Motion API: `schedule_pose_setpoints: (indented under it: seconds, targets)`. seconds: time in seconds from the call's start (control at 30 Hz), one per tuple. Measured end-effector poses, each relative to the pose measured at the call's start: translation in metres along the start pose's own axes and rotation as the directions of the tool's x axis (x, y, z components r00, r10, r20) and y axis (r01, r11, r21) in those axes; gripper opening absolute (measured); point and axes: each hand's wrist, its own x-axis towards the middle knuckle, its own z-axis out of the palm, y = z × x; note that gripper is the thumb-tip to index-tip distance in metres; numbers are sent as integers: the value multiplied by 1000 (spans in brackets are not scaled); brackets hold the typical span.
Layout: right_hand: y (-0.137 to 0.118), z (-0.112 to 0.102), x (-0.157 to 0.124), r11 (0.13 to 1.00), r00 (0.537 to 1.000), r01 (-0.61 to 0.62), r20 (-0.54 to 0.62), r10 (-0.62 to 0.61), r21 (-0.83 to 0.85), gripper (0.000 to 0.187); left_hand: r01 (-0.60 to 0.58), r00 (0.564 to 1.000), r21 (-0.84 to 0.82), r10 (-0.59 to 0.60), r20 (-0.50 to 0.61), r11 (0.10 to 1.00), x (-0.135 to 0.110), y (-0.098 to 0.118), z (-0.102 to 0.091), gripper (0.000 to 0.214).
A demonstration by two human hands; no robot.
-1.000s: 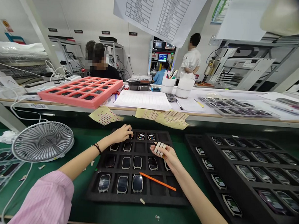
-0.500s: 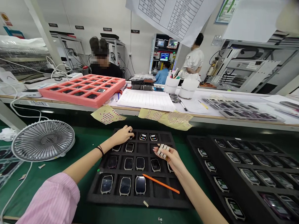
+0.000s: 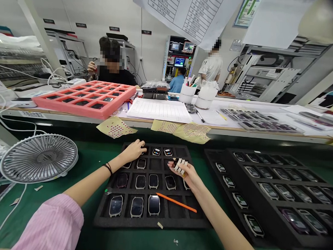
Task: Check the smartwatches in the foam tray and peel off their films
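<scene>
Left hand (image 3: 133,151) and right hand (image 3: 184,173) work over smartwatches (image 3: 154,205) in a black foam tray (image 3: 152,223)

The left hand's fingers curve down at the tray's top row, and the right hand's white-taped fingers (image 3: 180,165) curl above its second row; whether either grasps anything cannot be told. The watches sit in the tray's slots, some slots bare, with an orange pencil (image 3: 176,202) lying across the tray. A second foam tray (image 3: 221,192) of watches and a desk fan (image 3: 39,157) flank it on the green mat (image 3: 83,231). Beyond, a pink foam tray (image 3: 71,110) sits on the bench, and a co-worker (image 3: 111,70) sits farther back.
</scene>
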Motion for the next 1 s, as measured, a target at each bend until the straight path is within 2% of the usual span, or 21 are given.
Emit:
schedule_pose_setpoints:
  seconds: [0.23, 1.0]
  targets:
    - [-3, 3, -5, 1000, 998, 22, 63, -22, 2, 35, 1, 1000, 13, -1, -1, 1000, 1, 0, 0, 22]
    - [-1, 4, -3, 999, 999, 41, 14, -41, 1, 36, 7, 999, -7, -7, -39, 1000, 2, -1, 3, 21]
